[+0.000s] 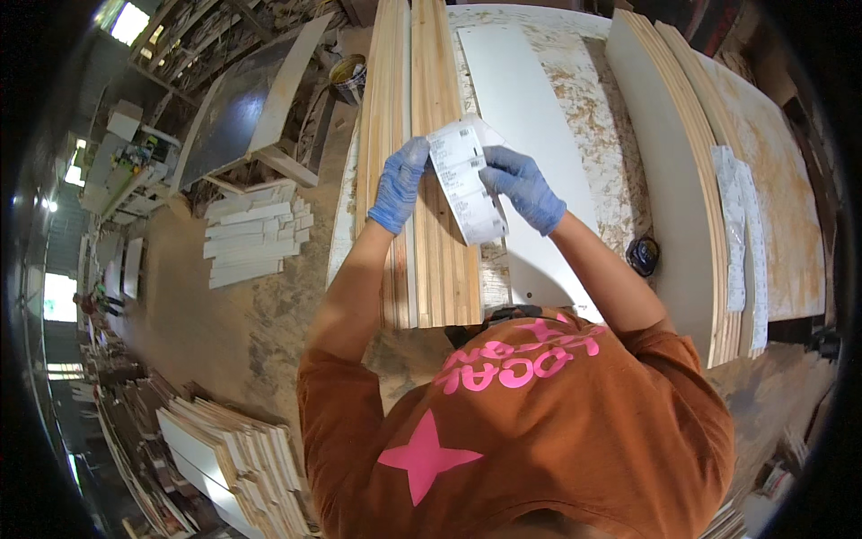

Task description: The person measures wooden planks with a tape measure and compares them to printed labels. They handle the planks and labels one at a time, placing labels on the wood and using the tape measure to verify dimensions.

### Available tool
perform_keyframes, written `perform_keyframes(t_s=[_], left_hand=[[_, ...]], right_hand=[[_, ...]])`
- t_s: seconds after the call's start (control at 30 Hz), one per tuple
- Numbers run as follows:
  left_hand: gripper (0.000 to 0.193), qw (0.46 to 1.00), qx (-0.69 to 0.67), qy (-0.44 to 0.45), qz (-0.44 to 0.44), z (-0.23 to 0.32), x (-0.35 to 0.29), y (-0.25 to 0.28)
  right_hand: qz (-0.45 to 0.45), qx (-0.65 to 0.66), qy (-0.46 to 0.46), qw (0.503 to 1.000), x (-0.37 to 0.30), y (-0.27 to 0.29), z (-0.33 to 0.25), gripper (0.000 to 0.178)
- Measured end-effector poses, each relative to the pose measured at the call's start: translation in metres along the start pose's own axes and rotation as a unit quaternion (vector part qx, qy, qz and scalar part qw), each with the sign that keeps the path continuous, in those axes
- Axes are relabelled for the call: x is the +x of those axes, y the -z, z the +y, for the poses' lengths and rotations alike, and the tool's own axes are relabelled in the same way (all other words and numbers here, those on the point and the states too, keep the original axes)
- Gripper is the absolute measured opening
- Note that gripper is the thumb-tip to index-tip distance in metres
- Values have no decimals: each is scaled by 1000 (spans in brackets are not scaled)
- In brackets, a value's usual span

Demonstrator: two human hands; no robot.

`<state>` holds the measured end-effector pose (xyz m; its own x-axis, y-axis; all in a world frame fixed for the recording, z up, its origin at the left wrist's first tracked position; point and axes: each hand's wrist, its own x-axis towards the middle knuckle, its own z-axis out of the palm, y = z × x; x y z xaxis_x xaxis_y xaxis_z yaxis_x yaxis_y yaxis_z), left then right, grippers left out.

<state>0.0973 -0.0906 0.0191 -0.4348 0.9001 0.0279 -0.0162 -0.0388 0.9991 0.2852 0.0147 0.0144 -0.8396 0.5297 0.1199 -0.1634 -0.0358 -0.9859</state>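
Note:
Both my hands wear blue gloves and hold up a strip of white printed labels (457,184) above the worktable. At the strip's upper left edge, my left hand (401,186) pinches it between thumb and fingers. My right hand (525,187) grips the right edge, its fingertips lying over the printed face. The strip's lower end curls back and hangs free. Below my hands lie long stacked wooden boards (444,278) with pale edges. Just right of them a long white panel (525,99) rests flat on the table.
Tall boards (675,171) stand on edge at the right, with a printed paper sheet (732,225) against them. A small black round object (643,256) sits near my right forearm. White strips (256,235) are piled on the floor left, near a dark-topped table (235,117) and a bucket (348,76).

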Motion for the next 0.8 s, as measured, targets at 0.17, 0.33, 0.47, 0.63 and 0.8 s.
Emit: perform_keyframes(t_s=[0.17, 0.33, 0.47, 0.63, 0.8], left_hand=[[55, 994, 6, -107, -27, 7, -2, -10], [70, 994, -12, -107, -12, 6, -2, -8], [75, 991, 3, -130, -17, 6, 0, -9], [77, 994, 12, -107, -14, 9, -1, -9], [87, 987, 18, -153, -47, 10, -3, -13]], right_hand=[[-17, -33, -25, 999, -25, -1, 19, 34], [-19, -18, -68, 997, -36, -2, 27, 36], [-14, -10, -76, 997, -40, -2, 26, 36], [-12, -14, -75, 997, -41, -1, 25, 36], [18, -32, -35, 999, -43, -5, 29, 35]])
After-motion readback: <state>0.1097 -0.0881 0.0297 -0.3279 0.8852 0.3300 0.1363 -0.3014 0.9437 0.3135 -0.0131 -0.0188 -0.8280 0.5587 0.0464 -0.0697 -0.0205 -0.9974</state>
